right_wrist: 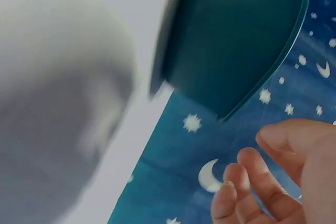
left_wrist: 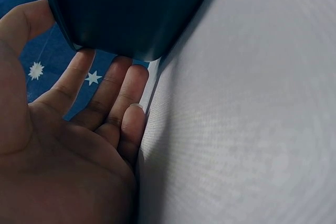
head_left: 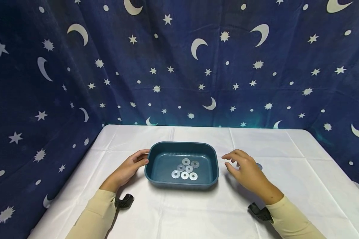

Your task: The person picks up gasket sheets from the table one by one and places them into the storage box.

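Observation:
A dark teal rectangular tub (head_left: 181,184) stands on the white cloth, with several flat metal washers (head_left: 189,169) lying on its floor. At its left end is my left hand (head_left: 128,171), thumb and fingertips against the outside of the wall; in the left wrist view the fingers (left_wrist: 71,82) reach the tub's end (left_wrist: 131,19) without wrapping round it. My right hand (head_left: 247,171) hovers just right of the tub, its fingers loosely bent and holding nothing. A round washer (head_left: 259,166) shows behind that hand, mostly hidden by it.
The white-covered table (head_left: 179,215) has rounded far corners. Dark blue cloth (head_left: 179,53) printed with moons and stars hangs behind it and along the left side. Black wrist mounts (head_left: 259,212) sit at the sleeve cuffs.

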The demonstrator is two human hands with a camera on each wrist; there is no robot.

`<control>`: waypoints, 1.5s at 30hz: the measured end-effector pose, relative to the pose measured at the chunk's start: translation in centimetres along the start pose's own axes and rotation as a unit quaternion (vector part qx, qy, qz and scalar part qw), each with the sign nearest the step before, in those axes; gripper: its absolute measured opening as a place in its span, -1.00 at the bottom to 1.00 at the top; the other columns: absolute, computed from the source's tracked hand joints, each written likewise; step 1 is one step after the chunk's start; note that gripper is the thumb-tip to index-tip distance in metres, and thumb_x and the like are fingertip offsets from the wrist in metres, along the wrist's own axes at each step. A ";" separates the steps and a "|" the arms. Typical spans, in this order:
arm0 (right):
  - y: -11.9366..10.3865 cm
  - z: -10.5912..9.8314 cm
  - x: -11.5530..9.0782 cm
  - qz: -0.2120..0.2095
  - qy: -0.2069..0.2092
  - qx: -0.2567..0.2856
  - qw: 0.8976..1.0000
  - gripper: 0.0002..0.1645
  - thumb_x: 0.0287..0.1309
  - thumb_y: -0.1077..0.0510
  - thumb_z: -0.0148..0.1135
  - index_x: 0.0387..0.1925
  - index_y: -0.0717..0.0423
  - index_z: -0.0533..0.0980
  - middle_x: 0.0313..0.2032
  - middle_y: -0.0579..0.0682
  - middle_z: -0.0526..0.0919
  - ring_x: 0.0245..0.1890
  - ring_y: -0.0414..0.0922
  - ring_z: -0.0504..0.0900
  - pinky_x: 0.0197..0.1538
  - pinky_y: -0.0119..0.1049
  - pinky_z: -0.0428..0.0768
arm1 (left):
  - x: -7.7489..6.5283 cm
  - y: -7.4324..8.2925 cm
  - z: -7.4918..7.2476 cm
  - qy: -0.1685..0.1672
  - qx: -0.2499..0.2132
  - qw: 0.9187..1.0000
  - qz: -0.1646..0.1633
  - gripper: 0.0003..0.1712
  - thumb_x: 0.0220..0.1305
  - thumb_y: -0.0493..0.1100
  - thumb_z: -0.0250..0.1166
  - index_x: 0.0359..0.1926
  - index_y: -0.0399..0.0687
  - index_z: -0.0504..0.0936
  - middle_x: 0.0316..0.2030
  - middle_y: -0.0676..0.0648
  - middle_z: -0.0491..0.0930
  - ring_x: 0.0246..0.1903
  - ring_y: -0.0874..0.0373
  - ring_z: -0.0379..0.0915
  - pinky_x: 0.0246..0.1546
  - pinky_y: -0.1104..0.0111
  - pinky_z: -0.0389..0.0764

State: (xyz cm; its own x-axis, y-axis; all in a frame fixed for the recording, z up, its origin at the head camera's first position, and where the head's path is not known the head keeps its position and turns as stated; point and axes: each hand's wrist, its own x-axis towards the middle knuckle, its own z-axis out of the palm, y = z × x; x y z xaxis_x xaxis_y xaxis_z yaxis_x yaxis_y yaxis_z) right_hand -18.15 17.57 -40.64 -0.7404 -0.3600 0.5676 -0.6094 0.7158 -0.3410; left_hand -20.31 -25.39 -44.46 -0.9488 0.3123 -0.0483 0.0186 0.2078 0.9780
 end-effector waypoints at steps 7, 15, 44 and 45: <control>2.0 -0.6 -1.0 0.067 -0.048 -0.023 0.996 -0.78 0.08 0.32 0.40 -0.19 0.08 0.69 -0.34 -0.10 0.63 -0.34 -0.14 0.55 -0.34 -0.27 0.52 | 0.0 -0.1 0.0 -0.002 -0.001 1.000 -0.005 -0.35 0.47 -0.09 0.18 0.45 -0.23 0.24 0.35 -0.33 0.35 0.19 0.29 0.37 0.14 0.63 0.38; 4.0 -1.7 -1.4 0.141 -0.130 -0.038 0.981 -0.74 0.11 0.26 0.39 -0.12 0.16 0.66 -0.37 0.00 0.59 -0.41 -0.13 0.51 -0.36 -0.20 0.48 | -0.1 0.0 0.0 -0.004 -0.004 1.000 0.006 -0.36 0.48 -0.09 0.17 0.45 -0.25 0.24 0.34 -0.36 0.35 0.15 0.36 0.40 0.14 0.62 0.40; 7.8 -3.8 -2.7 0.205 -0.220 -0.018 0.954 -0.81 0.09 0.17 0.41 -0.38 0.19 0.57 -0.53 -0.09 0.61 -0.51 -0.20 0.49 -0.37 -0.25 0.46 | -0.1 0.0 -0.1 -0.003 0.005 1.000 0.006 -0.36 0.48 -0.08 0.17 0.45 -0.22 0.25 0.33 -0.34 0.38 0.16 0.33 0.41 0.16 0.62 0.37; 7.8 -3.9 -2.7 0.205 -0.222 -0.016 0.953 -0.81 0.08 0.17 0.42 -0.38 0.20 0.57 -0.53 -0.08 0.61 -0.51 -0.20 0.49 -0.38 -0.25 0.46 | -0.1 0.0 -0.1 -0.004 0.005 1.000 0.007 -0.36 0.48 -0.08 0.17 0.45 -0.22 0.24 0.33 -0.35 0.37 0.17 0.32 0.41 0.16 0.62 0.36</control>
State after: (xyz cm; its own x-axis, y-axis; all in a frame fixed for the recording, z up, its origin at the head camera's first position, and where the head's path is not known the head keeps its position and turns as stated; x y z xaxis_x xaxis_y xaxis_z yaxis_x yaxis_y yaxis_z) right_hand -19.84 26.45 -41.94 -0.9657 -0.2590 0.0174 -0.2402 0.8659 -0.4387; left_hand -20.27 -25.48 -44.41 -0.9459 0.3224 -0.0362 0.0352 0.2130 0.9764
